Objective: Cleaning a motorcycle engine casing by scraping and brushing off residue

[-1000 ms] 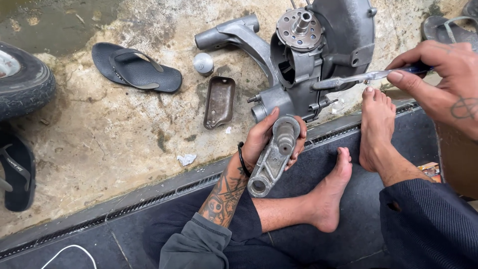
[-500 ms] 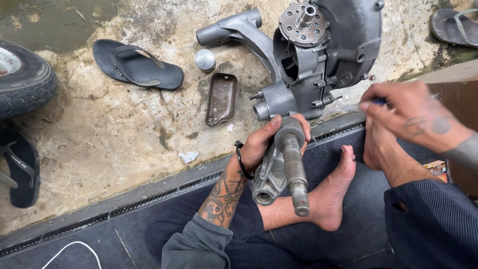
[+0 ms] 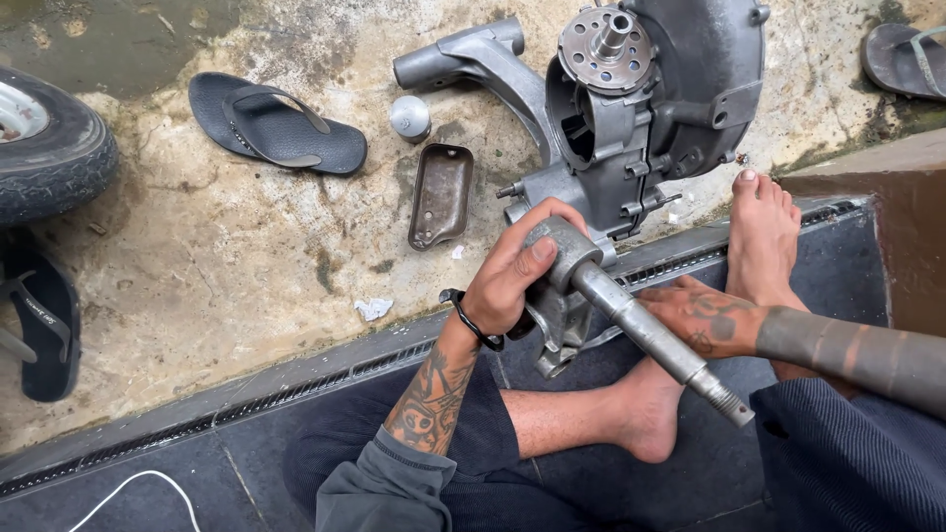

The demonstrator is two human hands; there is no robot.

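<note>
A: Nearest the camera, what have the hands got?

B: The left hand point(image 3: 512, 281) is closed around the round head of a grey metal casting with a long shaft point(image 3: 631, 320); the shaft runs out toward four o'clock, over the person's legs. The right hand point(image 3: 705, 320) lies just under the shaft, fingers loosely curled; whether it grips or only props it cannot be told.

A: How far along does the job look?

B: Judging by the layout, the shafted piece is already off and apart from the engine casing point(image 3: 650, 108), which sits on the concrete floor point(image 3: 246, 276) at twelve o'clock with an open cavity. A small metal cover point(image 3: 440, 195) and a round cap point(image 3: 409, 116) lie loose at eleven. The rest of the casing seems still in one piece.

A: Counts?

B: One shafted piece, one casing, one cover, one cap. Three sandals: one point(image 3: 276, 123) at ten o'clock, one point(image 3: 39, 320) at nine, one point(image 3: 907, 59) at one. One tyre point(image 3: 49, 148) at ten, far left.
</note>
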